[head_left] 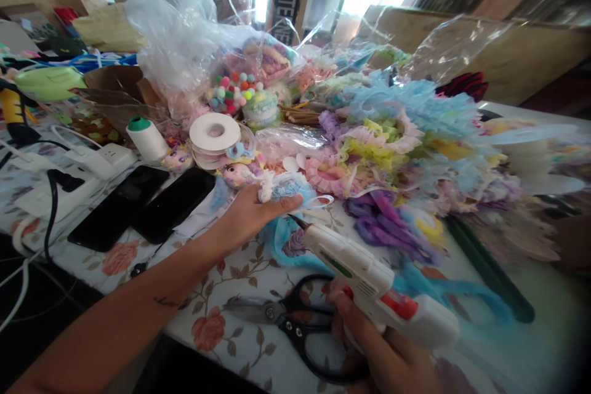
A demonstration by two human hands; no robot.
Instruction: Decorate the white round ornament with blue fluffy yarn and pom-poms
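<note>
My left hand is closed on a small light-blue and white ruffled fabric piece, with the thumb along its near side. My right hand wraps round the handle of a white hot glue gun with red parts. The gun's dark nozzle points up and left, close to my left thumb; whether it touches the fabric I cannot tell. Beneath the gun lies a pair of black-handled scissors, blades to the left and partly covered by my right hand. Light-blue ribbon trails on the table behind the gun.
Two black phones lie left of my forearm, beside white power strips. A ribbon spool and a thread cone stand behind. Pastel ruffles and plastic bags pile up at the back. A dark green bar lies right.
</note>
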